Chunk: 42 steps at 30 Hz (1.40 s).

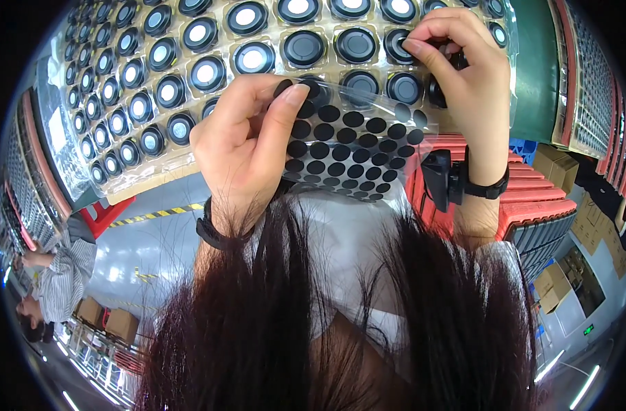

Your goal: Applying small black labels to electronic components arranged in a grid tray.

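My left hand (248, 133) pinches the top left corner of a clear sheet of black round stickers (358, 155) between thumb and fingers. The sheet hangs in front of a tray, overlapping its near edge. Above the tray's right part, my right hand (467, 65) is closed, thumb and forefinger together at the rim of a black round part (398, 46). Anything between those fingertips is too small to make out. Rows of such parts sit in the clear plastic tray (182, 163). Many have white centres; several near my hands, such as one black-centred part (303, 48), are black throughout.
Red stacked trays (532, 195) stand at the right, below my right wrist. A green surface (535, 75) borders the tray, with more filled trays (592, 82) beyond. At far left another person (59, 274) works; cardboard boxes (121, 324) lie near them.
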Each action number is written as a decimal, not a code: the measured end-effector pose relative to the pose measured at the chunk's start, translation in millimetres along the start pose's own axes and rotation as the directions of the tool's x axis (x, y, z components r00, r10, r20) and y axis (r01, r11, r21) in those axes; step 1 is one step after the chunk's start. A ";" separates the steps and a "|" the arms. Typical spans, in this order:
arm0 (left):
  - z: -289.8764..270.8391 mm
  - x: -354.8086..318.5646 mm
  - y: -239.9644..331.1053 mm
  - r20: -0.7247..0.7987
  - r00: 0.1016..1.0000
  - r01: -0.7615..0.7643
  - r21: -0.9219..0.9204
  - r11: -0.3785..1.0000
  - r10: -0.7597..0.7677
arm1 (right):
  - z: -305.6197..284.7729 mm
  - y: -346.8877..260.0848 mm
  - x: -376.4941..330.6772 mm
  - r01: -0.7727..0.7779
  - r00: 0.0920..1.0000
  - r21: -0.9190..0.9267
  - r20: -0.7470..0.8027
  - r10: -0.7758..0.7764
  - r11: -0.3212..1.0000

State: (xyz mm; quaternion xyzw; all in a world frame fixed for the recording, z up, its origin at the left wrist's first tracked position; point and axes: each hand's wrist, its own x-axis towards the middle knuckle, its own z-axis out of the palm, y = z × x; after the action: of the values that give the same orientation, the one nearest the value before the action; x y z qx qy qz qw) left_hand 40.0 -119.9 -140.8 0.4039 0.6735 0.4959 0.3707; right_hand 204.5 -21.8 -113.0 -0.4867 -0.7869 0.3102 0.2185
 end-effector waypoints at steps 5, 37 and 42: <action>-1.5 -2.6 0.3 0.004 1.000 0.031 0.008 0.999 -0.031 | 11.3 3.3 -5.0 0.066 0.972 0.082 -0.233 -0.045 0.995; 4.9 -2.3 5.9 -0.008 0.999 0.051 -0.030 0.998 -0.051 | -15.8 39.3 -23.3 0.317 0.947 0.286 -0.152 -0.284 0.904; 7.4 -1.5 7.2 0.008 0.999 0.050 -0.028 0.998 -0.050 | -19.4 58.6 -16.4 0.102 0.967 0.212 -0.252 -0.047 0.972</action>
State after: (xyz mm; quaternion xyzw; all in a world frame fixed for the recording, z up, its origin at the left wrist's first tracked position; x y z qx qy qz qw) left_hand 48.6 -117.2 -135.3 0.3836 0.6749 0.4943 0.3911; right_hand 261.0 -11.7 -141.0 -0.4635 -0.7317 0.3257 0.3791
